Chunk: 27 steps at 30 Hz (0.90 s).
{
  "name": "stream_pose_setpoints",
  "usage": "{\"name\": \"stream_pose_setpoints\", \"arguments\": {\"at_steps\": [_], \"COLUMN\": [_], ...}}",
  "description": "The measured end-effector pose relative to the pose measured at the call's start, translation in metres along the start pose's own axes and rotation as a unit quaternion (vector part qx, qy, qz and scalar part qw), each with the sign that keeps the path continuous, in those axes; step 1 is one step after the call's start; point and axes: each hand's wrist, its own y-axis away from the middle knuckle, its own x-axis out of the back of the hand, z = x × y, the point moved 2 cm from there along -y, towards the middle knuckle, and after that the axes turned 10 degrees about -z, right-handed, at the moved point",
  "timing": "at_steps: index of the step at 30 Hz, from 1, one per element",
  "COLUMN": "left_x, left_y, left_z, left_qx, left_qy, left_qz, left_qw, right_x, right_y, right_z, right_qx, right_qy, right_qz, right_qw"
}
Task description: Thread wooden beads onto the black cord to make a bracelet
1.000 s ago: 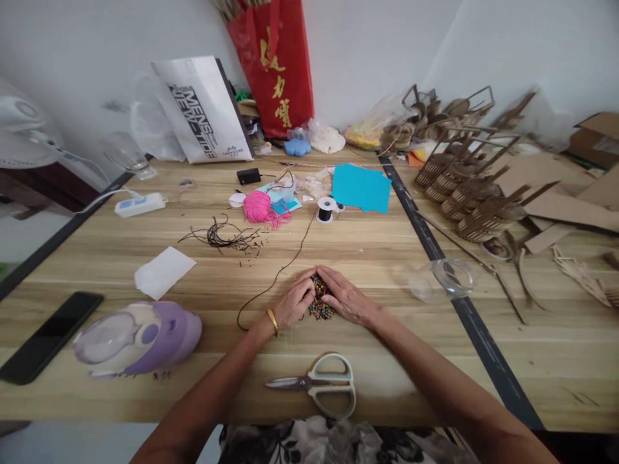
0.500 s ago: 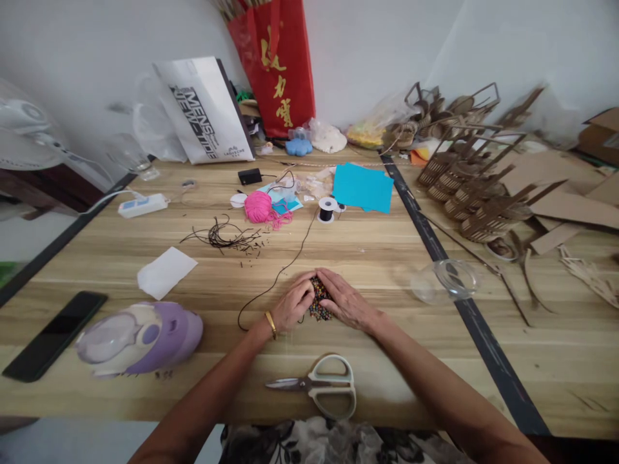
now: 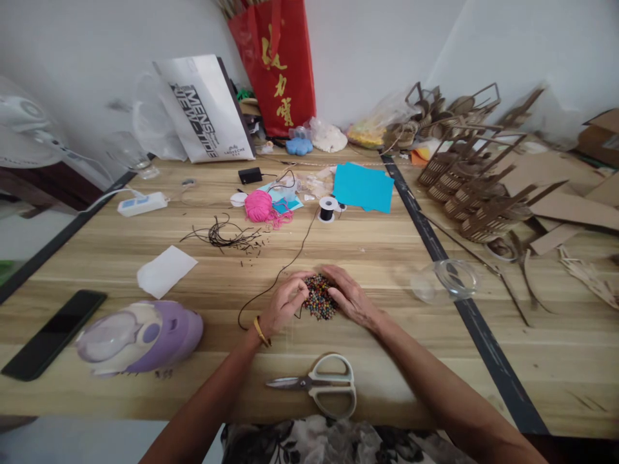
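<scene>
A pile of small multicoloured beads (image 3: 320, 298) lies on the wooden table between my two hands. My left hand (image 3: 286, 301), with a gold bracelet at the wrist, rests at the pile's left edge, thumb and fingers curled together. A thin black cord (image 3: 276, 278) runs from a white-flanged spool (image 3: 327, 209), loops under that hand and shows again by its fingertips, where it seems pinched. My right hand (image 3: 351, 296) lies along the pile's right side, fingers stretched out and thumb apart, touching the beads. Scissors (image 3: 314, 385) with pale handles lie nearer my body.
Left stand a purple-and-white device (image 3: 155, 336), a phone (image 3: 54, 335) and white paper (image 3: 167, 272). Cut black cord pieces (image 3: 225, 235), pink yarn (image 3: 258, 206) and blue sheets (image 3: 363, 187) lie farther back. A clear jar (image 3: 445, 281) and small woven baskets (image 3: 476, 193) are on the right.
My hands have moved apart, the left one leftward and the right one slightly rightward. The bead pile between them has spread wider and shows more.
</scene>
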Motion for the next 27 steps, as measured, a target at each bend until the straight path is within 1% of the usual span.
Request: {"name": "stream_pose_setpoints", "arguments": {"at_steps": [2,4,6,9,11,13,16,20,24,26,27], "left_x": [-0.002,-0.005,-0.008,-0.012,-0.014,-0.017,-0.019,-0.016,-0.010,-0.008,-0.007], "left_y": [0.004,0.008,0.013,0.024,0.033,0.043,0.060,0.086,0.120,0.138,0.148], "left_z": [0.004,0.008,0.013,0.022,0.028,0.033,0.037,0.038,0.033,0.029,0.026], "left_qx": [-0.005,-0.019,-0.039,-0.048,-0.044,-0.043,-0.043,-0.023,0.015,0.046,0.066], "left_qy": [0.014,0.023,0.036,0.049,0.037,0.006,-0.049,-0.114,-0.120,-0.131,-0.147], "left_qz": [0.015,0.036,0.059,0.093,0.114,0.125,0.146,0.207,0.305,0.362,0.401], "left_qw": [1.000,0.999,0.997,0.993,0.992,0.991,0.987,0.971,0.945,0.922,0.902], "right_x": [0.005,0.005,-0.002,-0.021,-0.033,-0.042,-0.050,-0.057,-0.065,-0.069,-0.070], "right_y": [-0.001,0.000,0.001,0.004,0.006,0.007,0.008,0.013,0.019,0.021,0.021], "right_z": [-0.013,-0.029,-0.043,-0.056,-0.061,-0.064,-0.067,-0.068,-0.063,-0.061,-0.060], "right_qx": [0.020,0.028,0.016,-0.033,-0.058,-0.064,-0.053,-0.037,-0.019,-0.001,0.006], "right_qy": [-0.013,-0.047,-0.122,-0.262,-0.317,-0.343,-0.336,-0.309,-0.216,-0.179,-0.171], "right_qz": [0.039,0.050,0.010,-0.065,-0.093,-0.115,-0.133,-0.149,-0.156,-0.155,-0.155], "right_qw": [0.999,0.997,0.992,0.962,0.942,0.930,0.931,0.938,0.964,0.972,0.973]}}
